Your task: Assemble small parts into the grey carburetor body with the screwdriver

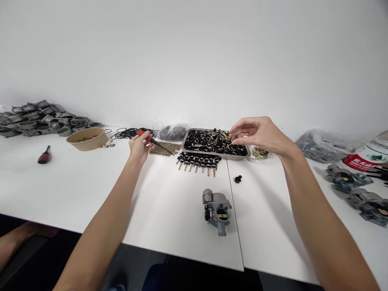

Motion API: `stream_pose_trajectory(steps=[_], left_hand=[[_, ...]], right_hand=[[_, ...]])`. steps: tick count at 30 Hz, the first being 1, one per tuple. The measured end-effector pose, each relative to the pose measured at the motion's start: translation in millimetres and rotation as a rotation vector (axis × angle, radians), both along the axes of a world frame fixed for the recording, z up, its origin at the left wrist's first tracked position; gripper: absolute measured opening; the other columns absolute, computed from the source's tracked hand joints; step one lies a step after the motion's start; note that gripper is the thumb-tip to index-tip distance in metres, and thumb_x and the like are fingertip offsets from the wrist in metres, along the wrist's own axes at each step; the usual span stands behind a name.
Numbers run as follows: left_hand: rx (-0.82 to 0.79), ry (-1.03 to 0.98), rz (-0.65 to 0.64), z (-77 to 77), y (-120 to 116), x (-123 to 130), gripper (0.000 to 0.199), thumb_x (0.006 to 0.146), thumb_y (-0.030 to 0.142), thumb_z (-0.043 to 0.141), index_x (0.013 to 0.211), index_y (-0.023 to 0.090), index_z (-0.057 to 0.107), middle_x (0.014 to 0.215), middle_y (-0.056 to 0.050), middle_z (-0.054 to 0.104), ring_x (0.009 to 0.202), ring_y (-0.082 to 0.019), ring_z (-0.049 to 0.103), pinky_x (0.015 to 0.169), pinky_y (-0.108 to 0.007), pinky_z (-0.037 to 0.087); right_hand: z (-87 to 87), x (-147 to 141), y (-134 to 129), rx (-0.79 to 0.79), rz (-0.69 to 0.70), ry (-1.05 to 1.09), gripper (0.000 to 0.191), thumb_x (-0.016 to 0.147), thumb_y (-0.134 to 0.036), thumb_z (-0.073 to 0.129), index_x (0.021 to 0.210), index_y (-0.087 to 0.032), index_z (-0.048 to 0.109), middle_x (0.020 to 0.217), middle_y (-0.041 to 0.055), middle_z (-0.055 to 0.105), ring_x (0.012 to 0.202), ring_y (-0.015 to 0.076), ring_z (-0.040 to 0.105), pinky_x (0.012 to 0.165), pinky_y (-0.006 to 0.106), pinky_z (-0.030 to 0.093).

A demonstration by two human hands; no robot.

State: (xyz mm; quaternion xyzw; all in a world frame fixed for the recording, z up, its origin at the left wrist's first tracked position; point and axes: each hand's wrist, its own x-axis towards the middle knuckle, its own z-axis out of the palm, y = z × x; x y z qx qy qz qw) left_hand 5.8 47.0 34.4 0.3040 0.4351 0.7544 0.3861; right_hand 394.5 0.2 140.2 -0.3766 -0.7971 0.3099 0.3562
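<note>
My left hand point(141, 146) is closed round a red-handled screwdriver point(144, 135), whose dark shaft points down to the right over a pile of small brass parts point(165, 148). Over the right side of a metal tray point(217, 154) full of black and brass parts, my right hand point(250, 132) pinches a thin brass-coloured part point(229, 145). Black parts with brass stems point(198, 160) lie in rows before the tray. Nearer me sits a grey metal carburetor point(218, 210), with a small black part point(238, 179) behind it to the right.
Grey castings point(36, 118) are heaped at the far left, near a brown bowl point(87, 138) and a second screwdriver point(44, 155). More carburetors point(348, 178) and a plastic bag point(325, 143) stand right. Another person's arm point(21, 238) shows lower left.
</note>
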Motion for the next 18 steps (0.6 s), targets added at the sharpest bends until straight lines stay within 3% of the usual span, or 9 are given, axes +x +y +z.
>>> stream_pose_trajectory(steps=[6, 11, 15, 18], left_hand=[[-0.004, 0.014, 0.002, -0.4, 0.2, -0.4, 0.027, 0.057, 0.023, 0.078, 0.071, 0.014, 0.057, 0.059, 0.001, 0.056, 0.041, -0.009, 0.044, 0.039, -0.025, 0.040], [-0.009, 0.013, 0.001, 0.4, -0.2, 0.1, 0.026, 0.058, 0.022, 0.077, 0.071, 0.014, 0.056, 0.060, 0.000, 0.056, 0.041, -0.009, 0.044, 0.038, -0.025, 0.040], [-0.017, 0.017, 0.001, 1.2, -0.3, 0.4, 0.026, 0.058, 0.022, 0.077, 0.072, 0.015, 0.056, 0.059, 0.000, 0.055, 0.041, -0.009, 0.044, 0.038, -0.025, 0.040], [-0.025, 0.027, 0.001, 0.5, 0.3, 0.1, 0.025, 0.059, 0.022, 0.076, 0.074, 0.015, 0.057, 0.060, 0.000, 0.055, 0.042, -0.009, 0.044, 0.039, -0.025, 0.040]], right_hand=[[1.5, 0.2, 0.6, 0.011, -0.032, -0.030, 0.021, 0.069, -0.029, 0.080, 0.085, -0.019, 0.072, 0.087, 0.0056, 0.073, 0.084, 0.0228, 0.069, 0.083, 0.039, 0.055], [-6.7, 28.3, 23.0, 0.120, -0.219, -0.081, 0.017, 0.071, -0.034, 0.077, 0.080, -0.020, 0.073, 0.086, 0.0060, 0.073, 0.082, 0.0233, 0.067, 0.080, 0.039, 0.052], [-44.0, 80.4, 61.4, 0.128, -0.490, -0.139, 0.017, 0.070, -0.032, 0.074, 0.080, -0.019, 0.073, 0.086, 0.0072, 0.074, 0.080, 0.0241, 0.066, 0.077, 0.038, 0.049], [-85.3, 117.6, 85.9, -0.014, -0.666, -0.224, 0.017, 0.068, -0.027, 0.071, 0.082, -0.017, 0.074, 0.084, 0.0076, 0.074, 0.071, 0.0214, 0.065, 0.074, 0.035, 0.050]])
